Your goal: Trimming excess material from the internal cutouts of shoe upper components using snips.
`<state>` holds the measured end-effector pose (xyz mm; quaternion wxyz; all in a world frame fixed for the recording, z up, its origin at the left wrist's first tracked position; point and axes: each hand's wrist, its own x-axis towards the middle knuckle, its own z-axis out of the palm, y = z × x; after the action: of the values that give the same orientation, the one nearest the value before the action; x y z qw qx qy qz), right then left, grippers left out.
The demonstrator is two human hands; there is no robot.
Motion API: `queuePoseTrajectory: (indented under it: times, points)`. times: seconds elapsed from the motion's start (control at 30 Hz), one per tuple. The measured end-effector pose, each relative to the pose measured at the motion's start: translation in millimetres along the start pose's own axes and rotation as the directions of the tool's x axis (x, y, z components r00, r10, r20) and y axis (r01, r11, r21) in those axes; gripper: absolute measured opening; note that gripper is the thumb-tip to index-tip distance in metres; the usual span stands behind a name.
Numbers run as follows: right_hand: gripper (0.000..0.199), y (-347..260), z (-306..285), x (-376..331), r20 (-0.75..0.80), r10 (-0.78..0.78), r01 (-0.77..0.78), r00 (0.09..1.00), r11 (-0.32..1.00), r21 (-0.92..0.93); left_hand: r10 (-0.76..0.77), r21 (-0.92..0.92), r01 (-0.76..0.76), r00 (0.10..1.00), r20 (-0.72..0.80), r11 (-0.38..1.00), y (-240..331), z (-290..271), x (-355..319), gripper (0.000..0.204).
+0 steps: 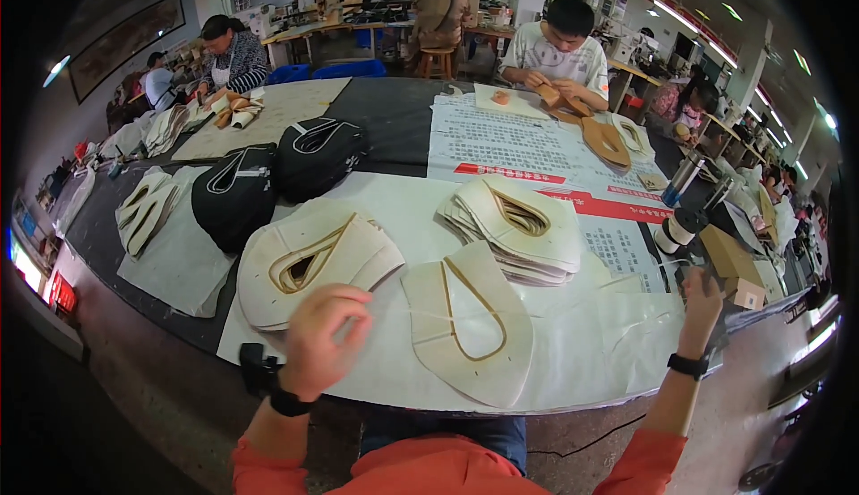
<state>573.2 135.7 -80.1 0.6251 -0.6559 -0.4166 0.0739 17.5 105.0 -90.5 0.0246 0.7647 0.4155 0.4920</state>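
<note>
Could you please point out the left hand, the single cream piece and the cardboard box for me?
Left hand (326,341): head view, middle of the hand.
Single cream piece (472,379): head view, near end, below its opening.
Cardboard box (728,257): head view, brown outer face.

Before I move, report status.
Left grip curled by left cream stack. Right grip raised near cardboard box. Single cream piece flat on white sheet, between them. Right cream stack close behind it.

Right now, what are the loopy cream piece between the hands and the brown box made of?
Cream piece: maybe leather or cloth; it looks smooth and dull, like a thin sheet. Brown box: probably cardboard; it looks matte, with flat sides and straight edges.
</note>
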Motion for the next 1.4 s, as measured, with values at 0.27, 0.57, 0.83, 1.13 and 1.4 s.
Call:
queuePoseTrajectory:
  times: [0.27, 0.57, 0.83, 1.13, 1.4]
  points:
    - [0.031, 8.7, 56.2, -5.6, 0.121, -0.53, 0.504, 0.84, 0.676, -0.538, 0.095, -0.189, -0.041, 0.953, 0.288, 0.981, 41.6, 74.5, -14.9, 0.013]
    - [0.035, -55.0, 143.7, -185.8, 0.979, -0.096, -0.192, 0.179, 0.973, 0.13, -0.008, -0.162, 0.065, 0.944, 0.331, 0.985, 51.1, 91.6, -35.4, 0.01]
    - [0.035, -58.3, 151.5, -207.5, 0.995, -0.086, -0.278, 0.053, 0.956, 0.097, -0.168, -0.16, 0.208, 0.958, 0.234, 0.965, 42.2, 90.0, -56.8, 0.011]
    - [0.016, -45.4, 153.1, -201.6, 0.99, -0.098, -0.134, 0.102, 0.985, 0.112, -0.248, -0.175, 0.306, 0.923, 0.293, 0.936, 37.4, 92.8, -69.6, 0.009]
    - [0.007, -42.5, 150.1, -171.5, 0.956, -0.009, -0.021, 0.293, 1.0, 0.016, -0.275, -0.142, 0.327, 0.915, 0.294, 0.934, 16.9, 105.5, -74.1, 0.011]
